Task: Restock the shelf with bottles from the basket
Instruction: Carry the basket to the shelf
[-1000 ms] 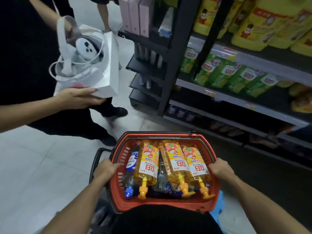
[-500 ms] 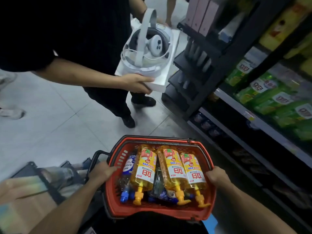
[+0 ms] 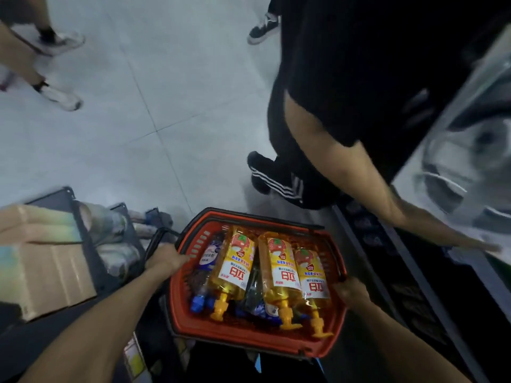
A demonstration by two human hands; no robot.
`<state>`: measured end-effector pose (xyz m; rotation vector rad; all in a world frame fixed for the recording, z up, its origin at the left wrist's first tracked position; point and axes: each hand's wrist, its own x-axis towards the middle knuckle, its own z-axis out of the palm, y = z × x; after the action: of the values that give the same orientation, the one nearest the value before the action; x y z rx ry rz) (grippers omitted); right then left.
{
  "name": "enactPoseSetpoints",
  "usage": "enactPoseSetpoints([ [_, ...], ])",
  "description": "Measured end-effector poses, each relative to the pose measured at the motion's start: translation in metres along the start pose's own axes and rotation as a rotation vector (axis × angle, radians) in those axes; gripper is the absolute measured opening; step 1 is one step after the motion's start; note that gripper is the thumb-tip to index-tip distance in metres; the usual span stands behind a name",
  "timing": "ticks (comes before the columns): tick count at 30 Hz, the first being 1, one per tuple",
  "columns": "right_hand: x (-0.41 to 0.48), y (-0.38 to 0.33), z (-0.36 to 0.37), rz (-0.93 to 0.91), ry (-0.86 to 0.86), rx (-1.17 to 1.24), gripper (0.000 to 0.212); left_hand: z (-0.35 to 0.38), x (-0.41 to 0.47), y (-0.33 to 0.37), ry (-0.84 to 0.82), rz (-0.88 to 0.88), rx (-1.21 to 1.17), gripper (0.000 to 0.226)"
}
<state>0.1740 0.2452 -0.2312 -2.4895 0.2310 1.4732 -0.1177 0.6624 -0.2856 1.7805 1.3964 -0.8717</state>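
Note:
A red plastic basket (image 3: 240, 337) sits low in front of me. My left hand (image 3: 166, 259) grips its left rim and my right hand (image 3: 349, 293) grips its right rim. Inside lie three yellow pump bottles (image 3: 279, 275) with white and red labels, pumps toward me. A clear bottle with a blue cap (image 3: 206, 268) lies at the basket's left, and more blue-labelled bottles show beneath. The dark shelf (image 3: 420, 288) runs along the right edge, mostly out of view.
A person in black with striped trousers (image 3: 290, 172) stands just beyond the basket, one arm (image 3: 387, 194) stretched toward the shelf. A cardboard box (image 3: 41, 269) and wrapped goods sit on a dark cart at left. Other people's feet (image 3: 59, 94) stand on the grey tiled floor.
My view has swung left and down, away from the shelf toward the floor. The basket stays held in both hands. The person in black now stands between me and the shelf end.

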Motion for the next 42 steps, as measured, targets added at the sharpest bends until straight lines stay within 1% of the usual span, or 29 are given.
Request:
enactPoseSetpoints([
  [3, 0.011, -0.002, 0.015, -0.052, -0.027, -0.011, 0.015, -0.009, -0.004, 0.016, 0.006, 0.010, 0.003, 0.080],
  [6, 0.022, -0.007, 0.035, 0.030, -0.020, 0.098, 0.009, -0.010, 0.005, 0.023, -0.002, 0.006, 0.027, 0.066],
  [8, 0.038, -0.010, 0.051, 0.073, -0.012, 0.105, 0.016, -0.004, 0.029, 0.016, -0.017, -0.016, 0.014, 0.070],
  [10, 0.064, -0.008, 0.066, 0.091, -0.007, 0.050, 0.029, 0.004, 0.052, 0.012, -0.009, -0.036, 0.000, 0.074],
  [12, 0.095, -0.009, 0.079, 0.097, -0.030, -0.005, 0.041, 0.015, 0.081, 0.002, -0.019, -0.061, 0.002, 0.072],
  [16, 0.148, -0.025, 0.092, 0.124, 0.005, -0.039, 0.038, 0.044, 0.146, -0.014, -0.025, -0.130, 0.048, 0.075],
  [21, 0.211, -0.048, 0.096, 0.085, 0.030, -0.035, 0.035, 0.061, 0.185, 0.010, -0.018, -0.127, 0.043, 0.052],
  [23, 0.241, -0.053, 0.097, 0.066, 0.023, -0.032, 0.032, 0.071, 0.210, 0.019, -0.012, -0.121, 0.030, 0.056],
  [25, 0.268, -0.058, 0.097, 0.048, 0.020, -0.032, 0.034, 0.080, 0.232, 0.033, -0.001, -0.112, 0.006, 0.057],
  [28, 0.313, -0.059, 0.097, 0.049, 0.046, 0.020, 0.036, 0.093, 0.267, 0.056, 0.007, -0.065, -0.035, 0.045],
  [30, 0.341, -0.059, 0.094, 0.060, 0.071, 0.037, 0.034, 0.102, 0.288, 0.072, 0.019, -0.044, -0.049, 0.038],
  [32, 0.367, -0.058, 0.091, 0.058, 0.093, 0.039, 0.030, 0.111, 0.306, 0.089, 0.027, -0.043, -0.080, 0.025],
  [35, 0.400, -0.059, 0.088, 0.045, 0.113, 0.049, 0.018, 0.129, 0.332, 0.111, 0.049, -0.035, -0.095, 0.023],
  [37, 0.417, -0.055, 0.089, 0.041, 0.141, 0.066, 0.014, 0.145, 0.343, 0.115, 0.077, -0.022, -0.107, 0.028],
  [42, 0.423, -0.040, 0.087, 0.075, 0.194, 0.071, 0.041, 0.170, 0.337, 0.112, 0.118, -0.029, -0.163, 0.046],
])
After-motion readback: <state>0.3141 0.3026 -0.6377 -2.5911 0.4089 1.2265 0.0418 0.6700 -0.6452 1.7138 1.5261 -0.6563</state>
